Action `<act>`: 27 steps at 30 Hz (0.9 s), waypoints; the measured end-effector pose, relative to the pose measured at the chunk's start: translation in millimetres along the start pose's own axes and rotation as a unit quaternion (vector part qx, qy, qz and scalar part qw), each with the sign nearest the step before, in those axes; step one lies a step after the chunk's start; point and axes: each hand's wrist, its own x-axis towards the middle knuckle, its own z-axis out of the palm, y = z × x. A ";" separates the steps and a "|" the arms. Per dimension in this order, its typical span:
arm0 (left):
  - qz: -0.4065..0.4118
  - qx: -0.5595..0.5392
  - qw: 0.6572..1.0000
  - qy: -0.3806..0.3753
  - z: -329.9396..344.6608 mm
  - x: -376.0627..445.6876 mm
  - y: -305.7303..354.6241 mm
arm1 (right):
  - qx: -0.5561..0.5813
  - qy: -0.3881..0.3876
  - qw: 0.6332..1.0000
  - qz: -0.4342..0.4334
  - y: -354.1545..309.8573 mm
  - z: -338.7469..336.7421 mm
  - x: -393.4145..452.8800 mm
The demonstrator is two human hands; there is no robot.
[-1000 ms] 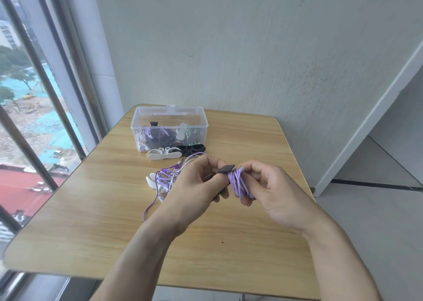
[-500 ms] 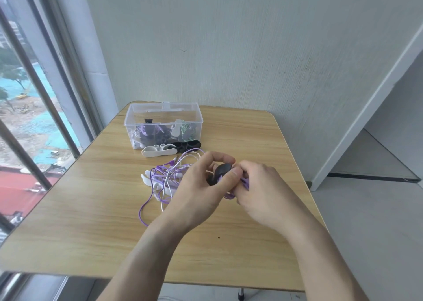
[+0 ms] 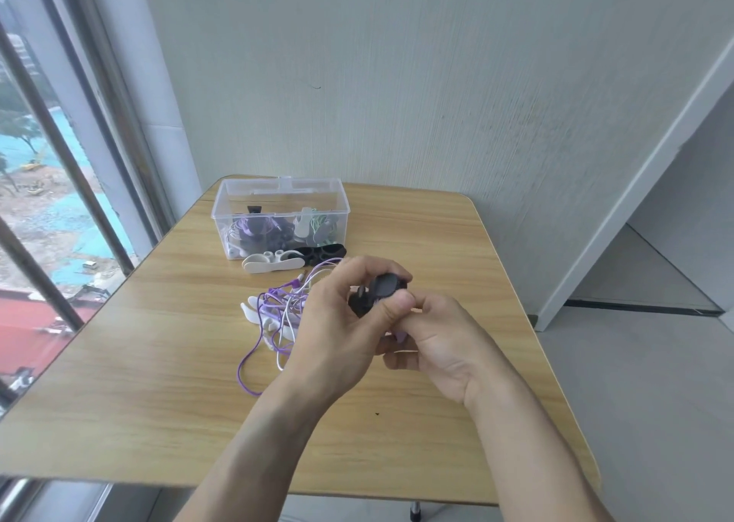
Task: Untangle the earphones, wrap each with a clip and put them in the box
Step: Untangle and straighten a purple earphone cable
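Note:
Over the middle of the table, my left hand [image 3: 337,323] pinches a black clip [image 3: 381,289] between thumb and fingers. My right hand [image 3: 441,339] meets it from the right and grips the coiled purple earphone bundle [image 3: 401,337], which is almost wholly hidden inside the fingers. A tangle of purple and white earphones [image 3: 280,311] lies on the table just left of my left hand. The clear plastic box [image 3: 341,200] stands open at the back and holds several wrapped earphones.
A white clip [image 3: 270,262] and a black clip [image 3: 323,252] lie in front of the box. The wooden table [image 3: 159,402] stands against a wall, with a window on the left and grey floor beyond its right edge.
The purple bundle, plainly visible a second ago, is now covered by my hands. The black clip has folded round it, and both hands have closed together.

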 end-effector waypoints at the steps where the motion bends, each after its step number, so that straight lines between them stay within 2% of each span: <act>1: 0.002 -0.001 1.000 -0.015 0.2 -0.7 0.4 | 0.010 -0.022 1.000 0.011 2.2 -3.5 2.5; 5: 0.020 0.039 0.998 -0.042 4.0 -3.8 1.1 | 0.042 -0.102 0.993 0.046 6.9 -14.0 11.5; 9: 0.038 0.056 0.997 -0.036 -0.7 -2.4 3.9 | 0.061 -0.099 0.993 0.016 6.8 -14.2 14.6; 16: 0.074 0.192 0.978 0.028 -10.5 5.3 -0.9 | 0.024 0.100 0.994 -0.029 1.0 -3.9 15.4; 20: 0.095 0.234 0.966 0.052 -7.1 3.1 -1.6 | 0.006 0.179 0.982 -0.053 -1.9 -2.3 17.0; 25: 0.099 0.311 0.943 0.070 -4.4 2.9 -7.1 | -0.131 0.270 0.951 -0.074 -4.6 -4.3 14.4; 27: 0.075 0.319 0.942 0.070 -4.2 2.6 -12.5 | -0.206 0.287 0.931 -0.091 -5.7 -3.4 11.4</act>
